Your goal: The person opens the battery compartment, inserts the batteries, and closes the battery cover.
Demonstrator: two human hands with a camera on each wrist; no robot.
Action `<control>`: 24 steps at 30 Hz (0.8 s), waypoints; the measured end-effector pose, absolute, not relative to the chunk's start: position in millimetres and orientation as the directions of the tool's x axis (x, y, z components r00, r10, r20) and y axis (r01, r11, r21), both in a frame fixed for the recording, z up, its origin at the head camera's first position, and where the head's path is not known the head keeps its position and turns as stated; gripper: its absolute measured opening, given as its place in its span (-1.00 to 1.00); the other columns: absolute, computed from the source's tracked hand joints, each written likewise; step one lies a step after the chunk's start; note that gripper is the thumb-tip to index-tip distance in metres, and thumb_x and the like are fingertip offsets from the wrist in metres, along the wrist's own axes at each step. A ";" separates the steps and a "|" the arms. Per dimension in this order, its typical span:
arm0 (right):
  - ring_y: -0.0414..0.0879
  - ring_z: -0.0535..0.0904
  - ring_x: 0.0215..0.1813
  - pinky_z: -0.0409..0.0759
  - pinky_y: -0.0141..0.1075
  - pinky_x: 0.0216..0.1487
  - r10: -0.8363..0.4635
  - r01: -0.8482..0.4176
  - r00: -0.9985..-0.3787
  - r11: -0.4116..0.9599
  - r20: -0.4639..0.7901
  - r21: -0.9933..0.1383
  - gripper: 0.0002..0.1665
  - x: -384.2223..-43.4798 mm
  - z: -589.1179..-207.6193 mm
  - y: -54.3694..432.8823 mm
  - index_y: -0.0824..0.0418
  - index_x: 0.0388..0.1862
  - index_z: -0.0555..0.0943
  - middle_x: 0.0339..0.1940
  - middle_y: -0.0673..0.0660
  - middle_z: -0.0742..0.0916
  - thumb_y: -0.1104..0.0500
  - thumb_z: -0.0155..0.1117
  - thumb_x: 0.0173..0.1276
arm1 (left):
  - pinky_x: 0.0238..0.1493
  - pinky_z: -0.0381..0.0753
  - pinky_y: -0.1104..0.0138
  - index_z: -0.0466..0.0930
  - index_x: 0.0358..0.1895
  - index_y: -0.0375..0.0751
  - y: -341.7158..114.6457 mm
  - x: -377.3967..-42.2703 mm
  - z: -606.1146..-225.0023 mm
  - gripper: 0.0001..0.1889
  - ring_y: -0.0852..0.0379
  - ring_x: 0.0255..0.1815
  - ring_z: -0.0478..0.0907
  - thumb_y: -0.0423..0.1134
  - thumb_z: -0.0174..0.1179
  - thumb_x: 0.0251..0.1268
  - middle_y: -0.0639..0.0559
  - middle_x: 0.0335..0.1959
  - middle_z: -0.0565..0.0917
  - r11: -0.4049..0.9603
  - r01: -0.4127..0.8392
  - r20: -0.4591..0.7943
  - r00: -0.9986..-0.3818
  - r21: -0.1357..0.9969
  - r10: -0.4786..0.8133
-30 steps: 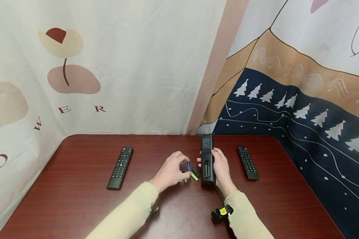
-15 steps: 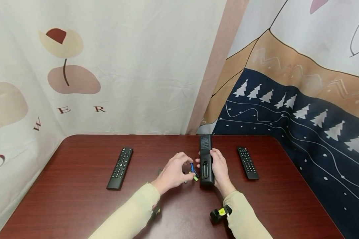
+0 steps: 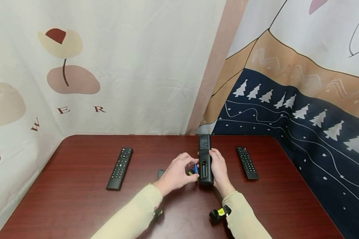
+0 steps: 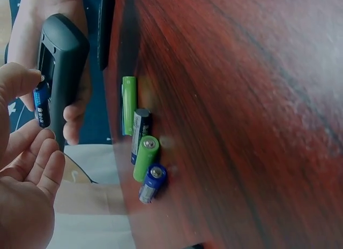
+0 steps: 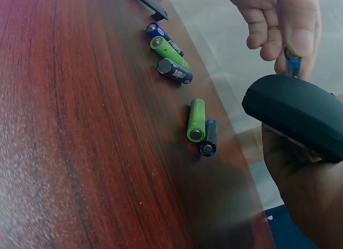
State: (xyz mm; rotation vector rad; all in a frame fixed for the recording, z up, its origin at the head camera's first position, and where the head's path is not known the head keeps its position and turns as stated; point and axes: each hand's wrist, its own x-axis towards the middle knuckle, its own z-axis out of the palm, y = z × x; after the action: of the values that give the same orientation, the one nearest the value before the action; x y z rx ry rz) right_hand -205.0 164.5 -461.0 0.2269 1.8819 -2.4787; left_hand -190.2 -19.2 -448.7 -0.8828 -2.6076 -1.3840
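My left hand (image 3: 176, 172) pinches a blue battery (image 4: 41, 103) between thumb and fingertips, close beside the open battery compartment of a black remote control (image 3: 204, 147). My right hand (image 3: 219, 169) grips that remote from its right side, back facing up, raised off the table. In the head view a metallic strip shows in the compartment. Several loose batteries lie on the table under the hands: a green one (image 5: 196, 118) beside a dark blue one (image 5: 209, 134), and a group with another green one (image 5: 170, 53), a dark one (image 5: 177, 72) and a blue one (image 5: 161, 32).
One black remote (image 3: 119, 168) lies buttons up on the left of the brown table (image 3: 77, 199); a smaller remote (image 3: 247, 163) lies on the right. A dark flat piece (image 3: 160, 173) shows partly behind the left hand. Printed curtains (image 3: 143, 66) stand behind the table.
My left hand has moved right with the blue battery, up to the remote. The right hand and the remote have shifted slightly left. The dark flat piece has come into sight behind the left hand.
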 end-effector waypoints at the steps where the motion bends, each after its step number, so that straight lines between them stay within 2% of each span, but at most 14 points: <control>1: -0.03 0.71 -0.31 0.72 -0.16 -0.23 0.076 0.104 -0.989 -0.268 -0.128 -0.958 -0.59 -204.8 -460.7 164.3 0.28 0.29 0.41 0.10 0.32 0.70 0.10 -0.23 0.70 | -0.01 0.62 0.27 0.71 0.10 -0.23 -18.6 -189.6 -448.3 -0.57 0.09 -0.08 0.58 -0.27 0.49 0.12 0.01 -0.12 0.61 0.427 0.509 0.306 -0.834 0.747 0.460; 6: -0.07 0.68 -0.21 0.66 -0.26 -0.21 0.075 0.099 -0.990 -0.239 -0.120 -0.966 -0.58 -203.6 -459.2 164.0 0.28 0.30 0.43 0.10 0.28 0.71 0.08 -0.22 0.71 | 0.00 0.64 0.23 0.69 0.08 -0.25 -15.1 -187.1 -445.5 -0.59 0.03 -0.06 0.60 -0.27 0.49 0.15 -0.02 -0.11 0.60 0.411 0.505 0.296 -0.830 0.759 0.472; 14: -0.06 0.67 -0.17 0.67 -0.26 -0.12 0.071 0.096 -0.991 -0.242 -0.116 -0.966 -0.57 -204.3 -459.3 163.1 0.27 0.32 0.42 0.10 0.28 0.69 0.07 -0.22 0.72 | -0.02 0.64 0.20 0.68 0.03 -0.28 -10.0 -186.2 -442.7 -0.61 -0.02 -0.07 0.59 -0.26 0.50 0.14 -0.09 -0.13 0.61 0.402 0.546 0.332 -0.806 0.735 0.490; 21: -0.07 0.66 -0.19 0.66 -0.28 -0.12 0.072 0.102 -0.990 -0.236 -0.122 -0.966 -0.57 -203.7 -459.4 162.6 0.28 0.31 0.43 0.11 0.28 0.70 0.06 -0.19 0.71 | -0.02 0.60 0.32 0.70 0.03 -0.25 -5.5 -186.8 -444.4 -0.61 0.12 -0.09 0.52 -0.24 0.50 0.12 -0.10 -0.12 0.62 0.416 0.592 0.369 -0.782 0.690 0.502; 24: -0.08 0.65 -0.19 0.65 -0.29 -0.12 0.070 0.110 -0.989 -0.225 -0.129 -0.968 -0.57 -203.4 -459.8 162.5 0.28 0.31 0.43 0.13 0.29 0.70 0.06 -0.19 0.71 | -0.01 0.60 0.32 0.70 0.02 -0.26 -4.4 -186.1 -444.1 -0.61 0.12 -0.09 0.53 -0.24 0.51 0.11 -0.10 -0.12 0.63 0.413 0.599 0.374 -0.778 0.686 0.506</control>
State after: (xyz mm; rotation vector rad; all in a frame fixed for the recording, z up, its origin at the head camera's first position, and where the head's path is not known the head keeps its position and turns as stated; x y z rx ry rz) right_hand -203.4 162.5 -459.8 0.2257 1.9391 -2.4290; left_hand -186.1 -4.4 -444.1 -1.0000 -2.5483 -1.3076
